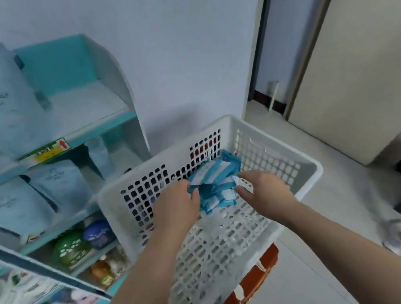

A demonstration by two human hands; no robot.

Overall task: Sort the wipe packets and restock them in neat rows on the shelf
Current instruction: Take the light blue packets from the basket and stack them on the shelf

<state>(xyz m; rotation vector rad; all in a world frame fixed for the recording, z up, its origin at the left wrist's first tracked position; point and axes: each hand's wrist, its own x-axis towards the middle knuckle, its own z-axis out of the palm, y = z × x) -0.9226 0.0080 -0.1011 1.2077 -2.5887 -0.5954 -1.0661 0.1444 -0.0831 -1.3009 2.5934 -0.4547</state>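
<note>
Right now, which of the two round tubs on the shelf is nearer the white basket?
The dark blue tub. It sits to the right of the green tub, on the side closer to the basket.

I see a plain pale wall point(192, 49) ahead and a light tiled floor point(345, 208) below. On the right, a beige door point(363, 62) stands beside a dark-framed doorway point(286, 21), with dark skirting point(262, 96) inside it.
</note>
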